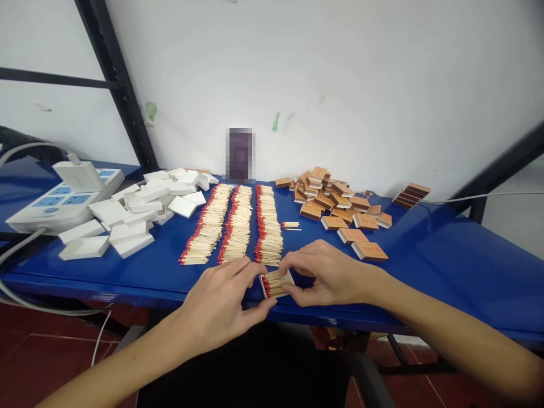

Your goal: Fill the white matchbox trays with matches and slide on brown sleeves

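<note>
A small white tray of matches (pixel 277 283) with red heads rests on the blue table (pixel 446 266) near its front edge. My left hand (pixel 223 303) pinches the tray's left side with thumb and fingers. My right hand (pixel 329 272) grips its right side, fingers curled over the top. Just beyond lie three long rows of loose red-tipped matches (pixel 236 224). A few stray matches (pixel 291 225) sit to the right of the rows.
A heap of empty white inner trays (pixel 136 212) fills the left. A pile of brown matchbox sleeves (pixel 335 207) spreads at the right, a small stack (pixel 411 195) farther right. A white power strip (pixel 63 195) with cables sits far left. A dark metal frame (pixel 117 79) stands behind.
</note>
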Motion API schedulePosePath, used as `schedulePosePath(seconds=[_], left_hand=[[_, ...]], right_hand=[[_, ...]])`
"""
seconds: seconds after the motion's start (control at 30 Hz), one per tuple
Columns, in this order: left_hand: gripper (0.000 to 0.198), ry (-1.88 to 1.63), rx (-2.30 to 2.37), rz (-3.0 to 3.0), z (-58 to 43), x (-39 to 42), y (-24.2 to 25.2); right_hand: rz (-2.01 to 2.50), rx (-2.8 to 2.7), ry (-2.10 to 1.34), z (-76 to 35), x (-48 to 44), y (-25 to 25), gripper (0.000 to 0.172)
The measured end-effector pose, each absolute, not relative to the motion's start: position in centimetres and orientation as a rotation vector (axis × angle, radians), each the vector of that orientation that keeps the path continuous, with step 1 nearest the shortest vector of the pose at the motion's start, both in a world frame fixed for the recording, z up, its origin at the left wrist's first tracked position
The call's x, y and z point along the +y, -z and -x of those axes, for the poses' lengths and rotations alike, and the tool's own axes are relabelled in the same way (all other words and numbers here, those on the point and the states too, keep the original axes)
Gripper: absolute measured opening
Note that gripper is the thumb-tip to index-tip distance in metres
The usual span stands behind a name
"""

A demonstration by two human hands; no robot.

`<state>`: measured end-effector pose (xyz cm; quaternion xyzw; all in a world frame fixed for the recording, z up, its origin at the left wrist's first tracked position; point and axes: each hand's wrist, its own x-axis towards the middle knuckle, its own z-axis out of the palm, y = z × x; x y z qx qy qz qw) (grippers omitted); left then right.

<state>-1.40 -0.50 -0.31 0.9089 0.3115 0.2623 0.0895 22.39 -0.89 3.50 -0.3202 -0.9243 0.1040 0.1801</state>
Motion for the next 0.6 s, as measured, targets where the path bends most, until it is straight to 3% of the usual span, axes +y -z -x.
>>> schedulePosePath(seconds=[0.23, 0.6], left_hand=[[0.022, -0.779, 0.953, -2.71, 1.4, -0.5, 0.3], [0.02, -0.787, 0.91, -2.687, 1.4, -0.4, 0.2]], right_hand=[[1.374, -2.361, 0.1, -25.2, 2.0, -3.2, 0.017], [1.527, -2.458, 0.051, -27.5, 5.0, -2.2, 0.024]])
